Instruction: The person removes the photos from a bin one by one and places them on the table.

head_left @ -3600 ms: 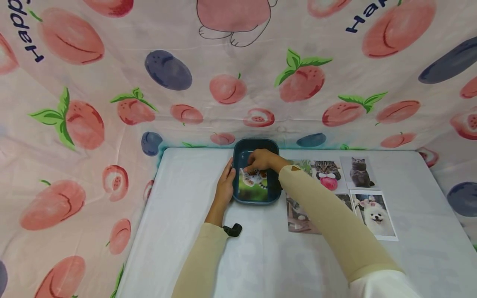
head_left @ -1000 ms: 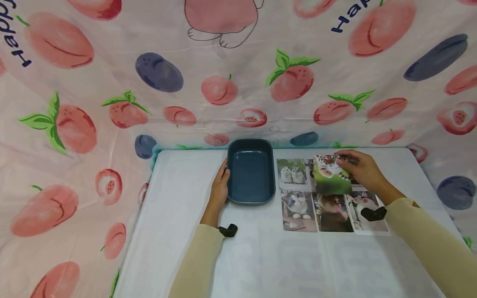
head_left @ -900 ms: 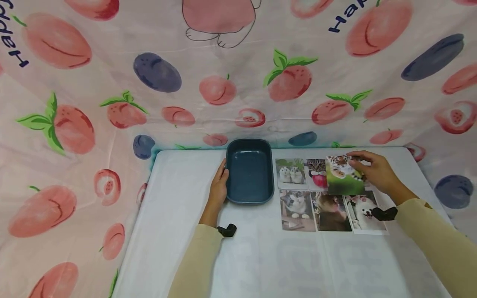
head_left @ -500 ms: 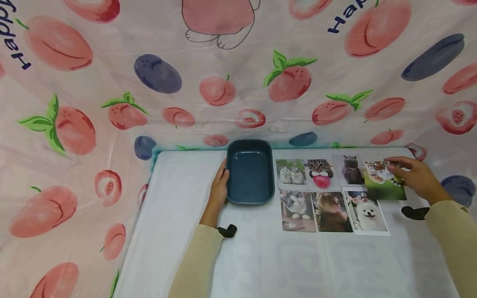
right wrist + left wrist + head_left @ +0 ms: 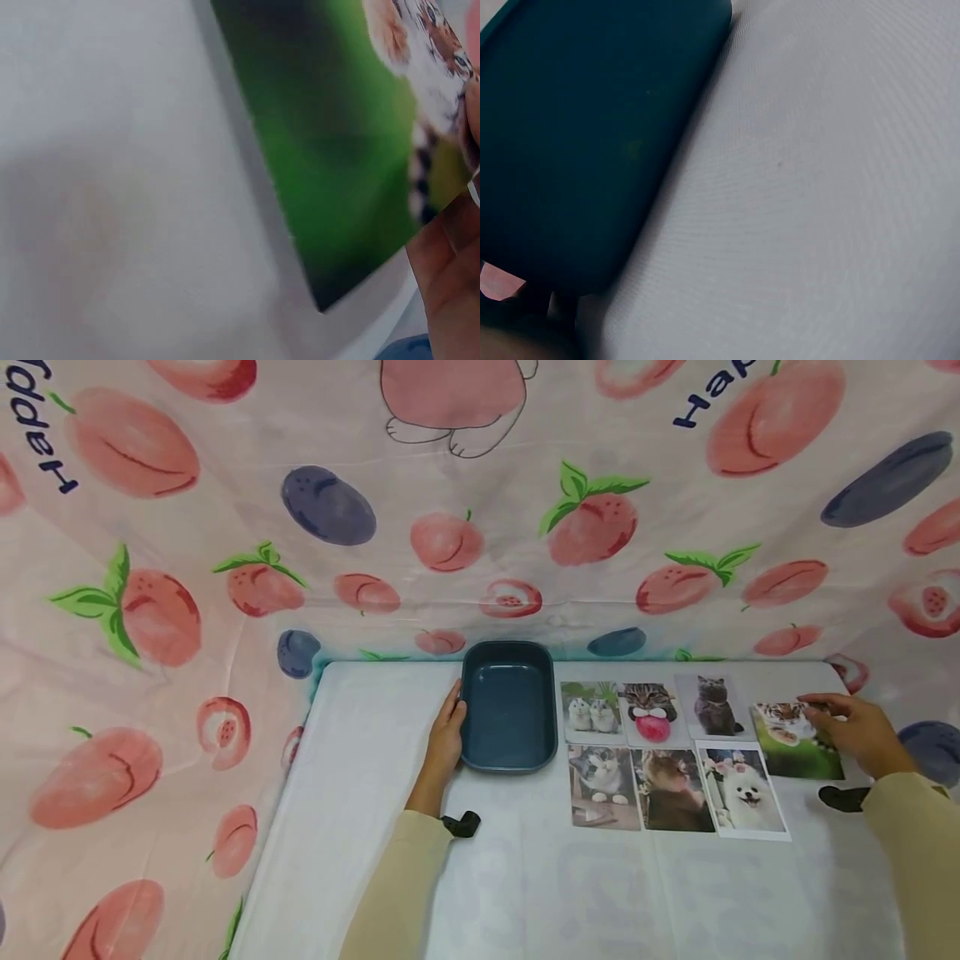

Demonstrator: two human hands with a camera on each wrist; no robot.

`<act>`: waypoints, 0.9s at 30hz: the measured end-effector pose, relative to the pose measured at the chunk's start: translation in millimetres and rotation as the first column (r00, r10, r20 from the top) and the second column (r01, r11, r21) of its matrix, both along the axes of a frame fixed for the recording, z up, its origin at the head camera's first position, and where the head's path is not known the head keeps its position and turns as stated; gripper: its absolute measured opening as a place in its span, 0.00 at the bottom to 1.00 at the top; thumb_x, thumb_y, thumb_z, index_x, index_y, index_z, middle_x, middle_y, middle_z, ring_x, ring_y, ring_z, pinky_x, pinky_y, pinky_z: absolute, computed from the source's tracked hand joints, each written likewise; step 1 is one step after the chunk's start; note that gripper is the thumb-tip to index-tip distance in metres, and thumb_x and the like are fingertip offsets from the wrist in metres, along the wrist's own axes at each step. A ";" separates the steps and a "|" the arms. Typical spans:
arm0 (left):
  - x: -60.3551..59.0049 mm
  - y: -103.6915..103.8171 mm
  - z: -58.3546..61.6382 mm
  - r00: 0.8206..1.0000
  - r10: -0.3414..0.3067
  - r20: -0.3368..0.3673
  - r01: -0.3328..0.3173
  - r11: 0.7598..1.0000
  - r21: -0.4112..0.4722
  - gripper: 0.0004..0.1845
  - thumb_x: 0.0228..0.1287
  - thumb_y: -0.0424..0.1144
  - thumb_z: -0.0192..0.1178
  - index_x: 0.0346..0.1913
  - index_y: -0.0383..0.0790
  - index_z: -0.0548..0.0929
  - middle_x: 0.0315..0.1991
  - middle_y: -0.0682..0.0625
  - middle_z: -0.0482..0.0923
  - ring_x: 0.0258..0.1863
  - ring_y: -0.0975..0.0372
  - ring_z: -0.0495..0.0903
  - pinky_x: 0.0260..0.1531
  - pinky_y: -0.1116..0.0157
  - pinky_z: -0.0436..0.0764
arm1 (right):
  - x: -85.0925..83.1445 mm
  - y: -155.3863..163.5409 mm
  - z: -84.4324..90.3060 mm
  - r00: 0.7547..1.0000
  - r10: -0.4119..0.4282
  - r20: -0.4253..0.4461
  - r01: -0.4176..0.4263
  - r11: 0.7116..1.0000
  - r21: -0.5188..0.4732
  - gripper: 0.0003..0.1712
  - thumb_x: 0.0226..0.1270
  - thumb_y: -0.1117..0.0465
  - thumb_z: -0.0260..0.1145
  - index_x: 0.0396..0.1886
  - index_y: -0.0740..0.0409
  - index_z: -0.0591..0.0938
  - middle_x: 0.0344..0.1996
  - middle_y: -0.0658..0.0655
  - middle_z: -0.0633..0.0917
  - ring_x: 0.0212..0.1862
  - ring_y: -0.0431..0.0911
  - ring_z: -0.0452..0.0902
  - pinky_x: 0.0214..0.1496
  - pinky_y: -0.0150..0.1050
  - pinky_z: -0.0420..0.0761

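Note:
At the right of the head view my right hand [image 5: 862, 731] pinches a photo card [image 5: 795, 752] of a tiger cub on green grass by its upper right part. The right wrist view shows the card [image 5: 322, 150] tilted, its lower edge close over the white cloth, with thumb and fingers at its right side. My left hand [image 5: 445, 739] rests against the left outer wall of a dark blue rectangular dish [image 5: 510, 768], fingers laid along it. Nothing lies in the dish. In the left wrist view the dish wall [image 5: 577, 142] fills the upper left.
Right of the dish lie two rows of animal photo cards: hamsters [image 5: 590, 714], a cat with a pink ball [image 5: 649, 714], a grey cat [image 5: 712, 697], another cat [image 5: 600, 777], a brown blurred picture [image 5: 675, 789] and a white dog [image 5: 750, 793]. A fruit-print curtain [image 5: 480, 485] stands behind the table.
My right hand took the tiger card out of the dish, carried it right over the other cards and lowered it beside the right end of the rows. My left hand stays at the dish.

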State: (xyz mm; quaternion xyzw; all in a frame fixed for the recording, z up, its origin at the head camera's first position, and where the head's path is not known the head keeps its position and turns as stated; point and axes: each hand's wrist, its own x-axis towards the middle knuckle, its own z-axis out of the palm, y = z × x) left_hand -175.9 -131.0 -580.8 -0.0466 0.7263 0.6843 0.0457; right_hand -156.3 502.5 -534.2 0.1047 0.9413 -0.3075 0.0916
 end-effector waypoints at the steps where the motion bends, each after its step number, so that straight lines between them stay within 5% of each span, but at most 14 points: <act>1: 0.0 0.7 0.3 1.000 0.000 -0.003 0.000 1.000 -0.003 0.27 0.82 0.55 0.44 0.79 0.66 0.61 0.82 0.60 0.54 0.83 0.59 0.48 0.81 0.50 0.48 | 0.7 -0.4 -0.9 1.000 -0.006 -0.002 0.006 1.000 0.014 0.36 0.80 0.39 0.51 0.72 0.62 0.70 0.59 0.75 0.72 0.53 0.66 0.69 0.33 0.41 0.75; 8: -0.8 4.0 1.5 1.000 0.000 -0.010 0.000 1.000 -0.007 0.27 0.83 0.54 0.44 0.80 0.62 0.61 0.82 0.59 0.54 0.83 0.58 0.48 0.81 0.50 0.48 | 1.9 -2.7 -6.4 0.999 -0.011 -0.048 0.017 0.991 0.133 0.35 0.81 0.45 0.53 0.70 0.69 0.69 0.60 0.81 0.71 0.58 0.76 0.68 0.43 0.68 0.75; 19: 0.9 6.3 1.1 1.000 -0.002 -0.011 0.002 1.000 0.023 0.27 0.83 0.52 0.44 0.80 0.62 0.61 0.81 0.59 0.55 0.83 0.59 0.47 0.82 0.51 0.47 | -1.0 -4.0 -11.0 0.997 -0.079 -0.009 0.080 0.983 0.168 0.37 0.81 0.41 0.50 0.67 0.72 0.69 0.59 0.82 0.71 0.56 0.75 0.67 0.50 0.71 0.71; 27: -0.4 7.4 7.0 1.000 -0.002 -0.009 0.003 0.994 0.108 0.30 0.82 0.52 0.44 0.82 0.52 0.58 0.82 0.56 0.55 0.83 0.58 0.49 0.81 0.50 0.46 | -15.2 -38.5 7.8 0.969 0.065 -0.236 0.005 0.959 0.283 0.29 0.82 0.49 0.52 0.61 0.73 0.74 0.54 0.81 0.73 0.55 0.74 0.66 0.59 0.72 0.62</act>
